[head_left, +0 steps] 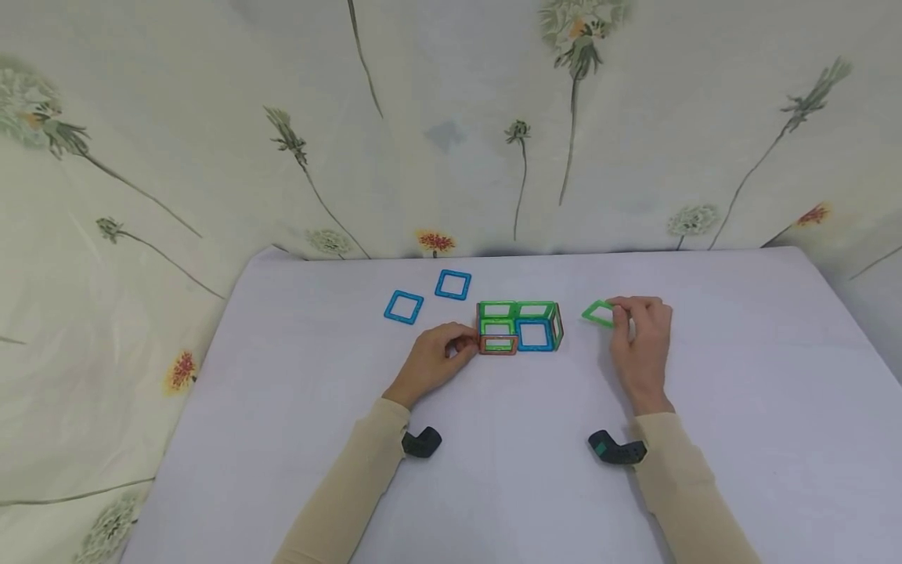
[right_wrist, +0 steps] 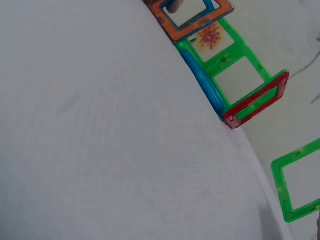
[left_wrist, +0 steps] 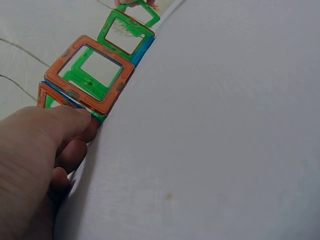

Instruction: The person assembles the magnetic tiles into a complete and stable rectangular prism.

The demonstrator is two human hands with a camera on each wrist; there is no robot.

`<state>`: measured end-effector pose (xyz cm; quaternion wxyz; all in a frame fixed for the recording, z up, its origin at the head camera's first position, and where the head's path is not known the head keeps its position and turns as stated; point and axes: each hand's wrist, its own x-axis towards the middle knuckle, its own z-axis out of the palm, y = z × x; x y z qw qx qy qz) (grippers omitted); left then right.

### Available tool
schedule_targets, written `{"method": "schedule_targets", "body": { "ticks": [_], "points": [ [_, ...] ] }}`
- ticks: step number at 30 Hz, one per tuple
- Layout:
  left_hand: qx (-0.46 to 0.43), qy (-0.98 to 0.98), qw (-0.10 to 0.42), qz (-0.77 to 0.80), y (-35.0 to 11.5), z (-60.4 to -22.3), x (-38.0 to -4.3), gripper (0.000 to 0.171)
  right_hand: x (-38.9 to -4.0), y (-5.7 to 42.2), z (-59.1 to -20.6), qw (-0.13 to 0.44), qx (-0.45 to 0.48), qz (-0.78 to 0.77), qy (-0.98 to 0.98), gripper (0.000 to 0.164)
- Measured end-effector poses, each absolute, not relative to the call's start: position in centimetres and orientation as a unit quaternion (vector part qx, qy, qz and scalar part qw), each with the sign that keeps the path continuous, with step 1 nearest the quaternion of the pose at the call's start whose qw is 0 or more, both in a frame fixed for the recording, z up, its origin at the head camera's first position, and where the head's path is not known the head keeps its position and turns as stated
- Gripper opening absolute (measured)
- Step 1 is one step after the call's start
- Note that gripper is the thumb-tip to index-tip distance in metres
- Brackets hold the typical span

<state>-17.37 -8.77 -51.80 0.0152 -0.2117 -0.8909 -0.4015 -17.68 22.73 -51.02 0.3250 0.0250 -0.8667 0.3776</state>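
A small structure of magnetic tiles point(head_left: 535, 349) stands on the table, with green tiles at the back and reddish tiles at the sides. An orange square tile point(left_wrist: 112, 95) stands upright at its front left, and a blue square lies flat at its right. At the structure's left end, my left hand point(head_left: 438, 356) holds the lower corner between thumb and curled fingers. My right hand point(head_left: 643, 345) pinches a green square tile point(head_left: 597, 313) between thumb and fingers, raised and apart from the structure's right side. In the right wrist view this green tile point(right_wrist: 280, 185) is partly cut off.
Two loose blue square tiles, one point(head_left: 404, 307) nearer and one point(head_left: 453, 284) farther back, lie left of the structure. The table point(head_left: 507, 470) has a pale cover. Behind it hangs a flower-patterned cloth point(head_left: 451, 180).
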Motion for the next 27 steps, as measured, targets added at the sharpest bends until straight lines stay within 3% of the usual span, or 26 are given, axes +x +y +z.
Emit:
{"method": "schedule_targets", "body": {
  "ticks": [27],
  "points": [
    [-0.21, -0.89, 0.013, -0.405, -8.7, -51.9, -17.4, 0.021, -15.5, 21.8, -50.8, 0.356, 0.09, 0.398, -0.841, 0.01]
  ]
}}
